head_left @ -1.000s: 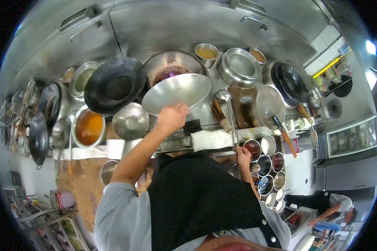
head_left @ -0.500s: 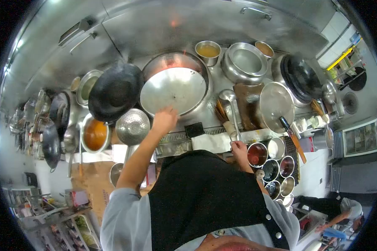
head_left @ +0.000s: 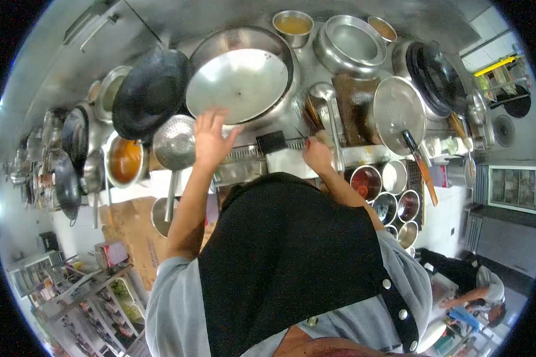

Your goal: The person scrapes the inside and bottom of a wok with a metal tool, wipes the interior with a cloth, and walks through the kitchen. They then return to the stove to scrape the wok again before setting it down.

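My left hand (head_left: 213,141) is open with its fingers spread, the fingertips overlapping the near rim of a large pale metal wok (head_left: 238,86). My right hand (head_left: 318,156) is closed, beside the handle of a bamboo brush (head_left: 313,113). A thin dark sliver shows at its fingertips; I cannot tell what they hold. A long-handled ladle (head_left: 332,122) lies just right of the brush. Left of my left hand is a perforated strainer (head_left: 174,141), and behind that a black wok (head_left: 150,94) is tilted. A dark pad (head_left: 271,142) sits between my hands.
A mesh strainer (head_left: 399,113) with a wooden handle lies at right, near several sauce pots (head_left: 365,183). A pot of orange liquid (head_left: 125,159) stands at left. Metal pots (head_left: 351,46) line the back. Another person (head_left: 476,285) works at the lower right.
My right hand has left the ladle's handle end and moved left beside the brush handle. My left hand has spread its fingers at the wok rim. The whole view has shifted upward.
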